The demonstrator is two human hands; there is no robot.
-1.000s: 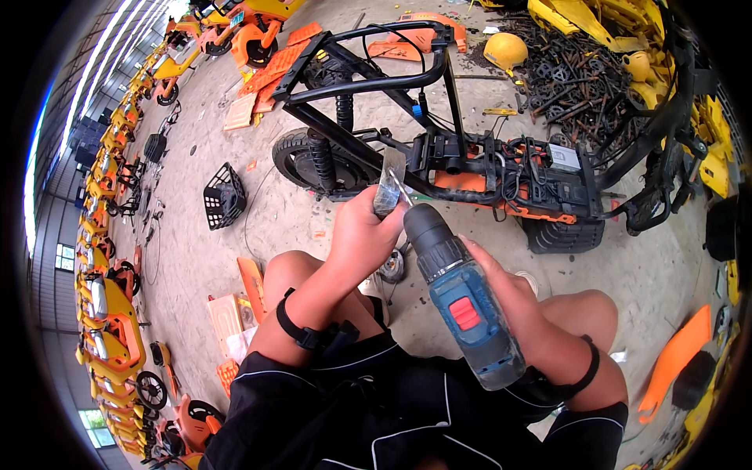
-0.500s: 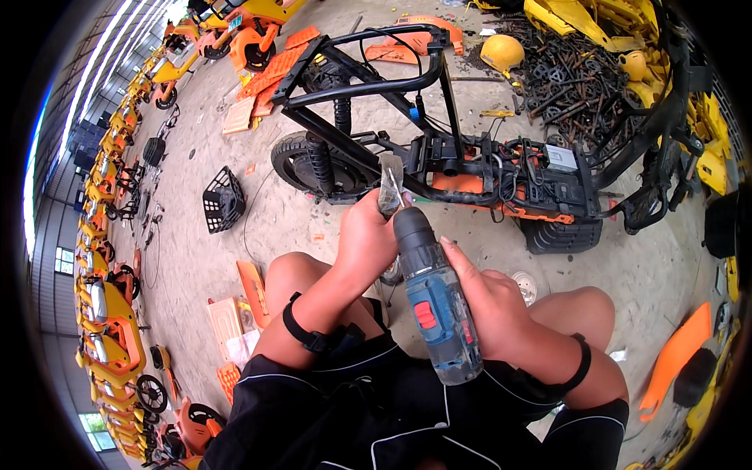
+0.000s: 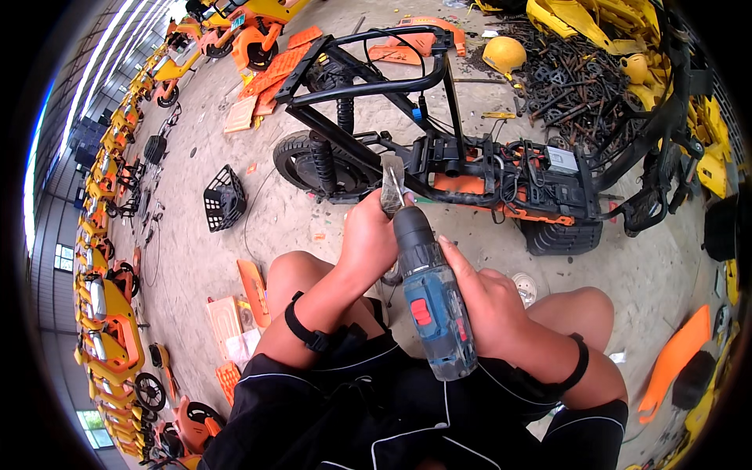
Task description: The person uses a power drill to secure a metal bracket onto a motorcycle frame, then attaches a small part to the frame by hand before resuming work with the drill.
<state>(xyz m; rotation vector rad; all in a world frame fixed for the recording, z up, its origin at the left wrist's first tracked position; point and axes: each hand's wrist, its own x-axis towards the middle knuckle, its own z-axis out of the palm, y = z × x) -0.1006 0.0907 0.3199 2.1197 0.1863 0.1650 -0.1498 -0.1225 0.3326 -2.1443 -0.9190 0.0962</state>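
Note:
My right hand (image 3: pixel 493 305) is closed around a blue and black cordless drill (image 3: pixel 440 309) with a red switch on its top. The drill points away from me, and its thin bit (image 3: pixel 396 184) reaches over a small greyish, see-through piece (image 3: pixel 391 200). That piece is pinched in my left hand (image 3: pixel 368 235), just left of the chuck; its exact kind I cannot make out. Whether the bit touches it cannot be told. Beyond both hands stands a stripped black scooter frame (image 3: pixel 368 95) with its rear wheel (image 3: pixel 301 168) and exposed wiring.
A black basket (image 3: pixel 224 198) lies on the floor to the left. Orange panels (image 3: pixel 270 74) lie behind it, and another orange panel (image 3: pixel 677 360) is at the right. A heap of dark metal parts (image 3: pixel 572 86) and a yellow helmet-like shell (image 3: pixel 504 55) lie far right. Parked scooters (image 3: pixel 110 313) line the left.
The drill's rear end has swung slightly left and toward the far side. Both hands keep their hold, and the scene has shifted a little with my head.

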